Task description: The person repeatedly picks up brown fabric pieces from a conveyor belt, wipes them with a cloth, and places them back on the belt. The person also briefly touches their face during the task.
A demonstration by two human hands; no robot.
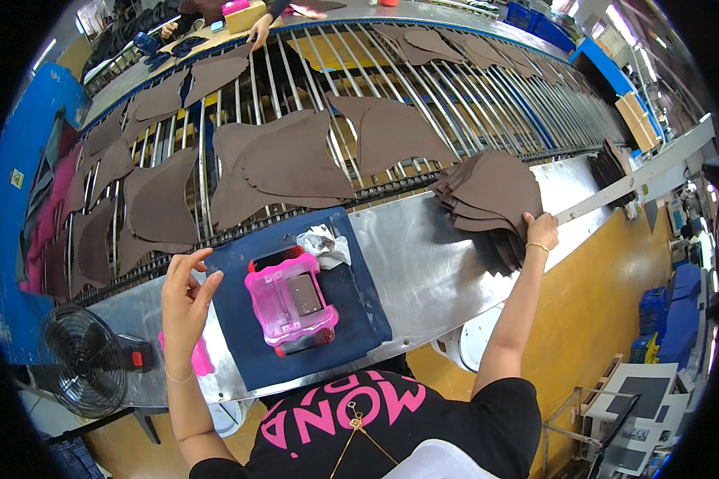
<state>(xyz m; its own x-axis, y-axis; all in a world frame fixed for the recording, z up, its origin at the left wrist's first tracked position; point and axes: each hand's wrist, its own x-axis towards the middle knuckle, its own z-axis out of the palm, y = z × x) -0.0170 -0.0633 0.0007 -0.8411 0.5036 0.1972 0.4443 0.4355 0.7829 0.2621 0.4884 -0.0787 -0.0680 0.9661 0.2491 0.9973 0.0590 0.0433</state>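
Note:
At the right end of the metal worktop, my right hand point(542, 231) pinches the edge of a brown cut piece point(499, 188) on a fanned stack of similar pieces. My left hand point(185, 291) is raised with its thumb and fingers apart and nothing between them. It hovers left of a dark blue mat point(248, 351). On that mat stands a pink plastic holder point(276, 299) with red ends and a grey block inside. A crumpled white wrapper point(326, 246) lies beside the holder.
Ahead runs a roller conveyor point(359, 68) bearing several brown cut pieces point(284, 160). A black fan point(84, 359) stands at the left; a pale metal bar point(639, 172) crosses at the right. Beyond the conveyor, a co-worker's hand point(260, 32) touches a brown piece.

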